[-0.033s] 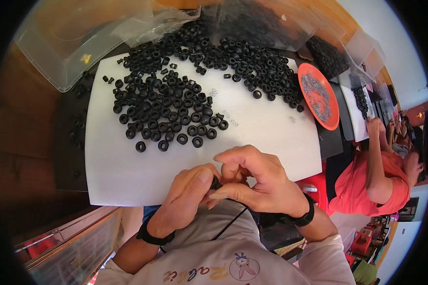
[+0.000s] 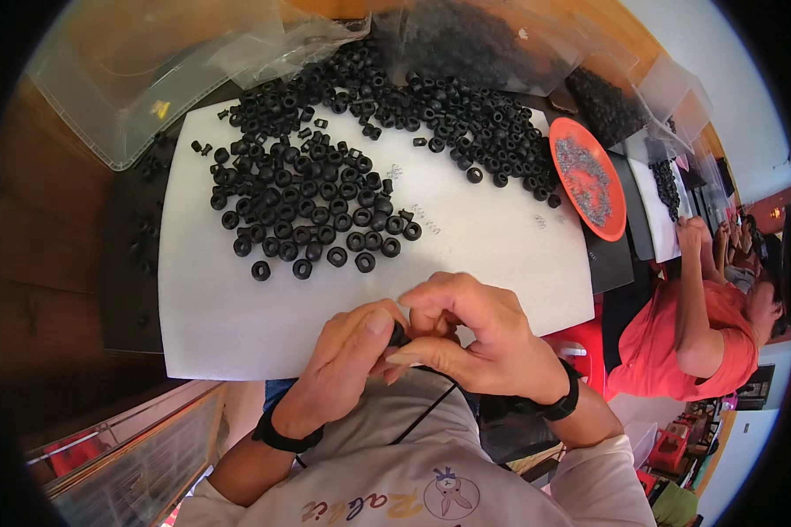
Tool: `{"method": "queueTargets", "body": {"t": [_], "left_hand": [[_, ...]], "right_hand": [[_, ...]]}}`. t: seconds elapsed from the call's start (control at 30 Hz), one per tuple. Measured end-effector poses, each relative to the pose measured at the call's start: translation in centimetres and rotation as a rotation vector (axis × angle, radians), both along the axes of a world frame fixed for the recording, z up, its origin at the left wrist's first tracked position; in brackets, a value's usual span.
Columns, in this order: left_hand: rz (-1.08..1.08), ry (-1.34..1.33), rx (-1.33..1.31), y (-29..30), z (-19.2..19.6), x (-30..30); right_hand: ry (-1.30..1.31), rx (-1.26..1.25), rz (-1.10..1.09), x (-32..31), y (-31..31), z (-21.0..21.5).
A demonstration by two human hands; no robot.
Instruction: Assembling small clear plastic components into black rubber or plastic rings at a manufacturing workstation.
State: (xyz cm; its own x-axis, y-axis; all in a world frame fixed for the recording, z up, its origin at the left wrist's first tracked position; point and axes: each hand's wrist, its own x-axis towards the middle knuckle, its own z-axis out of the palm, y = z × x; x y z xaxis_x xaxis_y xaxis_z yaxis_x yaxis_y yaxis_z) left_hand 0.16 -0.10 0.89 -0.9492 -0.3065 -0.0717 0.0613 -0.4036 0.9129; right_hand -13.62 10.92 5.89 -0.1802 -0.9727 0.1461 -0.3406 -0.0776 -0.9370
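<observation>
Holds a small black piece (image 2: 399, 335) in the left hand (image 2: 350, 351), at the lower centre of the frame, pinched narrowly between thumb and forefinger. Brings the right hand (image 2: 479, 338) close in from the other side, forefinger hooked over, thumb tip beside the piece; cannot tell whether anything small is caught between those fingers.

Probably weighs very little. Looks matt and firm, perhaps rubbery or plastic, so unlikely to slip or break, though apt to roll if dropped. Best gripped around the outer wall, leaving the hole free, if shaped like the loose black rings (image 2: 316, 211) spread left of centre on the white sheet (image 2: 237, 334).

Farther up, at upper centre, see a thicker heap of black pieces (image 2: 501, 145), running back to the mouth of a clear bin (image 2: 492, 39) loaded with more. At upper left, note another clear bin (image 2: 105, 132), tipped toward the tabletop (image 2: 132, 299), with a small yellow mark inside. At right of the frame, beside the sheet, find an orange dish (image 2: 618, 224) with a layer of tiny pale grey bits, too small to make out; likely light and easily scattered.
</observation>
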Motion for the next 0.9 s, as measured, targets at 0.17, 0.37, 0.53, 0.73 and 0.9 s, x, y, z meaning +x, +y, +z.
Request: {"method": "queueTargets", "body": {"t": [0.17, 0.37, 0.53, 0.73, 0.9], "left_hand": [[-0.015, 0.086, 0.120, 0.3, -0.1, -0.3], [-0.036, 0.113, 0.096, 0.2, 0.0, -0.4], [-0.052, 0.117, 0.095, 0.1, -0.1, -0.4], [-0.072, 0.162, 0.122, -0.1, -0.7, -0.4], [0.088, 0.111, 0.048, 0.4, -0.3, -0.7]], "right_hand": [[0.561, -0.305, -0.084, -0.1, 0.4, -0.8], [0.628, -0.263, -0.123, 0.5, 1.1, -0.7], [0.529, -0.265, -0.141, 0.7, 1.0, -0.8], [0.504, -0.255, -0.150, 0.3, 0.7, -0.6], [0.604, -0.197, -0.176, 0.5, 0.7, 0.0]]}}
